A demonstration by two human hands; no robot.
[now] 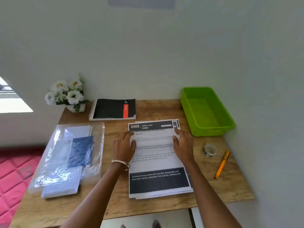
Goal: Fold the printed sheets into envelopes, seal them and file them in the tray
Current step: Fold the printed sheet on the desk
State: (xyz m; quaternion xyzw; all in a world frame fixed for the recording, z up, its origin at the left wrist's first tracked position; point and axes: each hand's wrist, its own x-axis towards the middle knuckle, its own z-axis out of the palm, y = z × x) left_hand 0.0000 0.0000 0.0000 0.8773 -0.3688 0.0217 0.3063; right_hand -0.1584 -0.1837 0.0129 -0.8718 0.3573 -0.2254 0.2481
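Two hands, left hand (125,146) and right hand (183,145), press loosely spread fingers on the printed sheets (158,162) at table centre, tray (209,129) at two o'clock; folding seems about to begin, needing one sheet separated.

Wooden table (164,206), centre and lower frame. On it: flower pot (76,107) upper left; spiral notebook (113,109) beside it; green tray (218,129) upper right; plastic-wrapped envelopes (69,155) left; printed sheets (158,181) centre; tape roll (210,149) and yellow pen (222,164) right.
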